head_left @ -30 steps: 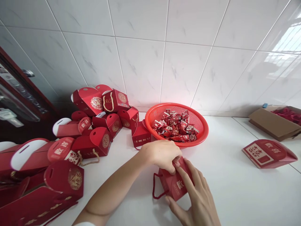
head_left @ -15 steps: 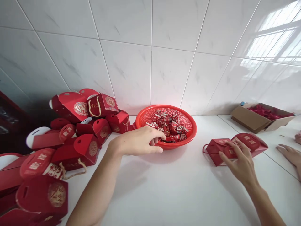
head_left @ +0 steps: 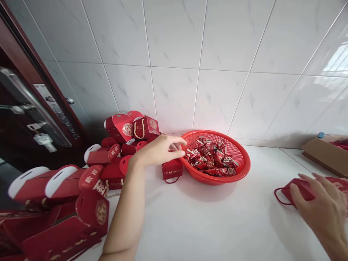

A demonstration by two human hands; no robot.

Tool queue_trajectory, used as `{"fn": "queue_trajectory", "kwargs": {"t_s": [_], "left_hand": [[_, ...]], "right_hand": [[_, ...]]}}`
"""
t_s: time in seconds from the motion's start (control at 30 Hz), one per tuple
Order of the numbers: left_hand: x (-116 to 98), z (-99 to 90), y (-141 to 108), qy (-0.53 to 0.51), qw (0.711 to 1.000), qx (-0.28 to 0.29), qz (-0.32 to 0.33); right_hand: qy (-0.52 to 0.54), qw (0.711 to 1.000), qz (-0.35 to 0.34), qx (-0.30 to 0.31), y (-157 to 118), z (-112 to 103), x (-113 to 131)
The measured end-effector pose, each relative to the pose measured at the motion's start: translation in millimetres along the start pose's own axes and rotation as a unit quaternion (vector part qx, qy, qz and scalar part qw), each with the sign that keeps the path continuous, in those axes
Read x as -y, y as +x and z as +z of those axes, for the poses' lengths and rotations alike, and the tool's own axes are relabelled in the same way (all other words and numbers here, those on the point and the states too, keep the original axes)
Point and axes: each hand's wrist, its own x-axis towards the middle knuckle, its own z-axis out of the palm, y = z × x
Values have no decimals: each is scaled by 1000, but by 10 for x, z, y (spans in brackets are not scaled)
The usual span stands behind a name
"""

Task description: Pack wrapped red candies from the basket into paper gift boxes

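My left hand (head_left: 166,149) hovers at the left rim of a red plastic basket (head_left: 247,165), thumb and forefinger apart with nothing visible between them. Wrapped candies (head_left: 213,159) in red and white wrappers lie in the basket. Partly hidden behind my left hand, a small red gift box (head_left: 172,172) with a red cord handle stands against the basket's left side. Far right, my right hand (head_left: 322,203) spreads its fingers over another red gift box (head_left: 299,188) with a red cord loop. Whether those fingers touch its top, I cannot tell.
Many red gift boxes (head_left: 94,181), some with flaps up, crowd the left of the white tabletop (head_left: 206,224). A cardboard box (head_left: 323,156) sits by the tiled wall at right. A dark door with a metal handle (head_left: 40,105) stands at far left.
The view has swung left, bringing the door in and taking another person's hands out of sight. My left hand has drawn back from over the basket's front rim to its left side.
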Motion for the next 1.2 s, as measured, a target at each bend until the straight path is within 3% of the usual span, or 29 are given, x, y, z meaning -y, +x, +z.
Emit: {"fn": "queue_trajectory", "kwargs": {"t_s": [0.1,0.17,0.27,0.33,0.47,0.57,0.7,0.97,1.1,1.2], "left_hand": [[154,-64,34,4,998,-52,-40],[269,-87,67,29,994,-54,-93],[434,-81,129,79,981,12,-178],[514,-54,174,94,972,62,-208],[560,7,245,101,965,79,-230],[538,37,277,118,959,78,-244],[551,57,300,100,966,112,-210],[557,-102,133,79,966,46,-241],[395,-191,-80,85,981,35,-169],[213,-187,-179,75,994,44,-71]], "right_hand": [[103,991,-86,-18,-28,79,598],[201,968,-142,42,-129,149,977],[302,935,-174,72,-387,240,1391],[338,920,-180,85,-584,273,1532],[365,898,-207,132,-853,283,1583],[366,897,-198,147,-894,279,1569],[366,896,-197,157,-874,285,1550],[371,886,-184,207,-965,365,1430],[378,884,-169,214,-972,373,1455],[401,883,-136,204,-912,339,1501]]}}
